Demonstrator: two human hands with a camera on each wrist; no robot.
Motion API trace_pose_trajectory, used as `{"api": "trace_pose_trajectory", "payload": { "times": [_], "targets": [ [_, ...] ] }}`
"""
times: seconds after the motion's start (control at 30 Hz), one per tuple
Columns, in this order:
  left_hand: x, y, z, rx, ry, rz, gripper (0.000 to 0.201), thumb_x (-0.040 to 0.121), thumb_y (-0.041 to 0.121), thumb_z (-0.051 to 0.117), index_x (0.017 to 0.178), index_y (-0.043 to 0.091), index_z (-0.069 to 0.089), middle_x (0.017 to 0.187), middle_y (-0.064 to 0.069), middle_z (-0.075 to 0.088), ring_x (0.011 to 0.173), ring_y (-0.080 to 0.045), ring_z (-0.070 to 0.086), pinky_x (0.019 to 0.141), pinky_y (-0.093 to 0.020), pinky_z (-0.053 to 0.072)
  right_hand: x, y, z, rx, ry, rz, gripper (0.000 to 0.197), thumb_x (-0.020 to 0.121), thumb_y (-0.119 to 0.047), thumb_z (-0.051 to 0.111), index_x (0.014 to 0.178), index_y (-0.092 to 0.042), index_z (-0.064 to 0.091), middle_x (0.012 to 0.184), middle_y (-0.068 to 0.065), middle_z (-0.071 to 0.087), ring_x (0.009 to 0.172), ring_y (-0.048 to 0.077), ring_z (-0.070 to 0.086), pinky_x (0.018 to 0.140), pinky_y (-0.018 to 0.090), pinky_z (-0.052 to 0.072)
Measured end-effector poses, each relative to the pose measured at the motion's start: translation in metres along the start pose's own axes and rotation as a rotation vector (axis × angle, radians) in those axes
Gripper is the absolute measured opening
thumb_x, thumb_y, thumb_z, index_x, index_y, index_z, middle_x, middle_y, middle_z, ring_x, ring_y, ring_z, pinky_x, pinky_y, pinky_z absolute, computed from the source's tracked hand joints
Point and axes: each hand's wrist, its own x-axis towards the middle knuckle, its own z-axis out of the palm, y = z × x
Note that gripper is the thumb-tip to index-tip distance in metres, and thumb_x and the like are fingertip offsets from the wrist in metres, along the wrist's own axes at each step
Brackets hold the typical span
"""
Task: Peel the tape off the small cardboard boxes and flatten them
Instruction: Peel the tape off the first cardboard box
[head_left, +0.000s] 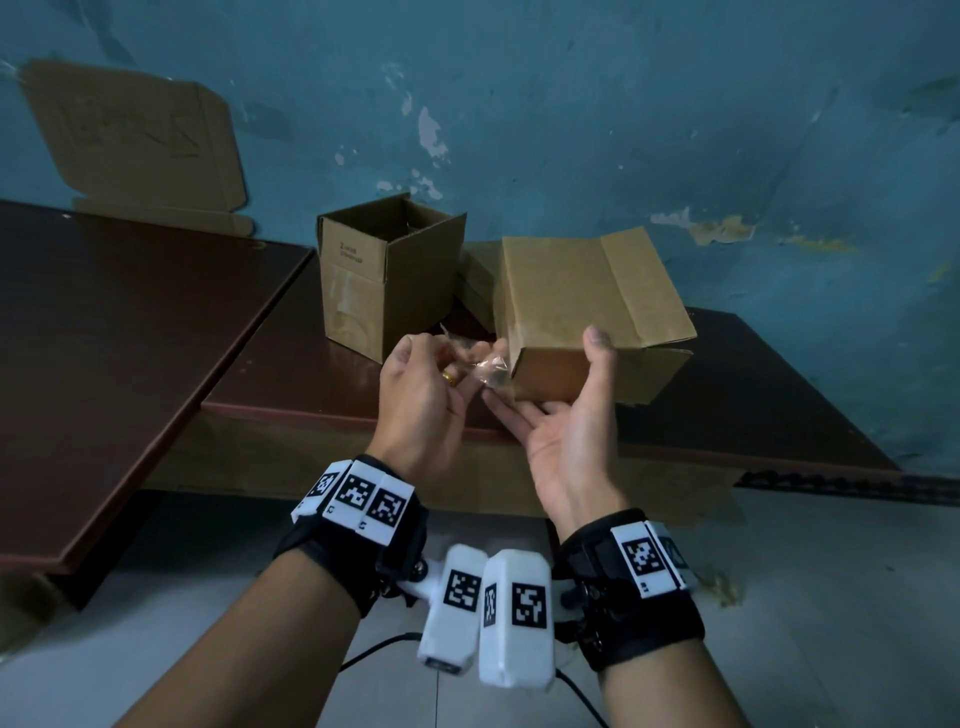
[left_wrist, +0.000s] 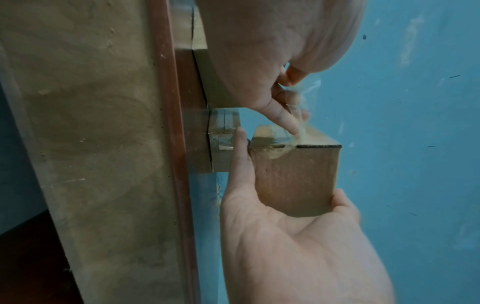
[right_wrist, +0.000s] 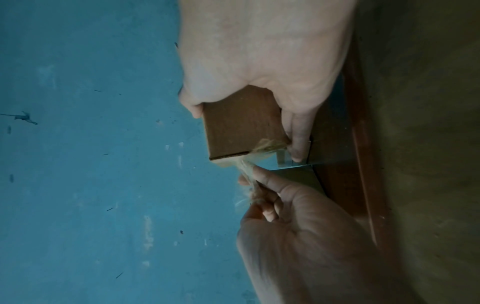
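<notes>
My right hand (head_left: 563, 441) holds a box (head_left: 582, 306) in the air above the front edge of the counter (head_left: 769, 384). It lies palm up, with the thumb pressed on the box's top face and the fingers (head_left: 511, 415) curled underneath. My left hand (head_left: 423, 395) is just beside the box's near corner, its fingers pinched together on a crumpled strip of clear tape (head_left: 491, 370). In the wrist views the tape stretches from that pinch to the box's corner seam, where it sticks to the cardboard. The flaps at the end of the box away from my left fingers stand open.

Beyond my left fingers an open box (head_left: 384, 283) stands upright on the counter. Behind the held box, between the two, part of a taped box (head_left: 475, 283) shows. Far to the left of my fingers a flat sheet of cardboard (head_left: 140, 140) leans on the blue wall (head_left: 623, 104).
</notes>
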Motion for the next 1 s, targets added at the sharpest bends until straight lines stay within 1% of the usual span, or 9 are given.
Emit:
{"api": "trace_pose_trajectory", "payload": {
  "times": [0.13,0.3,0.4,0.47,0.6,0.67,0.77,0.9,1.0],
  "targets": [
    [0.001,0.001,0.000,0.027,0.001,-0.002,0.023,0.112,0.006,0.049,0.089,0.007,0.054,0.068,-0.008,0.053,0.063,-0.017,0.067,0.081,-0.039,0.066,0.000,0.003,-0.001,0.000,-0.019,0.011,0.070,0.094,-0.062,0.066,0.148,-0.018,0.054,0.135,0.026,0.066,0.114,0.036,0.075,0.098,0.054,0.061],
    [0.001,0.000,-0.004,0.226,-0.048,0.047,0.034,0.110,0.031,0.058,0.104,-0.001,0.069,0.076,-0.010,0.071,0.077,-0.018,0.075,0.073,-0.028,0.064,0.001,0.004,-0.001,0.006,-0.014,0.018,0.066,0.095,-0.061,0.067,0.144,-0.017,0.057,0.128,0.024,0.070,0.108,0.035,0.077,0.100,0.053,0.061],
    [0.002,-0.003,-0.005,0.333,-0.107,0.069,0.033,0.101,0.034,0.073,0.111,0.003,0.074,0.098,-0.009,0.078,0.096,-0.020,0.076,0.096,-0.035,0.060,0.004,0.002,-0.001,0.044,0.037,0.031,0.057,0.094,-0.062,0.068,0.133,-0.023,0.055,0.131,0.021,0.055,0.116,0.038,0.068,0.098,0.053,0.062],
    [0.002,-0.005,-0.006,0.448,-0.142,0.083,0.050,0.085,0.036,0.089,0.124,0.009,0.073,0.117,-0.009,0.077,0.109,-0.020,0.076,0.102,-0.037,0.058,0.004,0.002,-0.002,0.045,0.063,0.028,0.060,0.092,-0.064,0.070,0.132,-0.022,0.055,0.136,0.019,0.049,0.123,0.039,0.063,0.097,0.052,0.063],
    [0.001,-0.008,-0.007,0.550,-0.169,0.130,0.073,0.078,0.016,0.095,0.140,0.017,0.058,0.129,-0.011,0.068,0.117,-0.023,0.073,0.097,-0.035,0.061,0.001,0.001,-0.001,0.026,0.048,-0.019,0.038,0.095,-0.061,0.068,0.112,-0.026,0.066,0.122,0.013,0.069,0.113,0.034,0.073,0.098,0.052,0.062],
    [-0.002,-0.008,-0.007,0.579,-0.225,0.149,0.071,0.082,0.005,0.090,0.142,0.017,0.055,0.129,-0.013,0.067,0.115,-0.022,0.073,0.092,-0.032,0.063,0.000,0.000,0.000,-0.023,0.064,-0.069,0.033,0.095,-0.058,0.069,0.111,-0.028,0.066,0.115,0.010,0.074,0.106,0.029,0.078,0.095,0.048,0.064],
    [-0.005,-0.010,-0.009,0.664,-0.316,0.219,0.055,0.088,-0.005,0.082,0.136,0.009,0.058,0.119,-0.016,0.072,0.108,-0.021,0.076,0.091,-0.037,0.065,0.004,0.006,-0.002,-0.180,0.104,-0.176,0.050,0.093,-0.046,0.079,0.130,-0.016,0.062,0.120,0.010,0.077,0.105,0.025,0.079,0.085,0.043,0.067],
    [0.000,-0.012,-0.013,0.685,-0.239,0.240,0.037,0.093,-0.002,0.079,0.124,0.007,0.061,0.107,-0.022,0.071,0.101,-0.036,0.076,0.095,-0.058,0.063,0.010,0.011,-0.006,-0.342,0.134,-0.257,0.044,0.094,-0.025,0.082,0.120,-0.006,0.053,0.112,0.015,0.076,0.097,0.024,0.080,0.083,0.040,0.067],
    [0.000,-0.012,-0.010,0.601,-0.172,0.165,0.045,0.093,-0.005,0.077,0.129,0.003,0.051,0.105,-0.020,0.069,0.089,-0.029,0.078,0.091,-0.051,0.065,0.013,0.012,-0.009,-0.392,0.125,-0.289,0.036,0.093,-0.022,0.084,0.115,-0.011,0.057,0.105,0.014,0.079,0.093,0.023,0.080,0.085,0.040,0.066]
  ]
}}
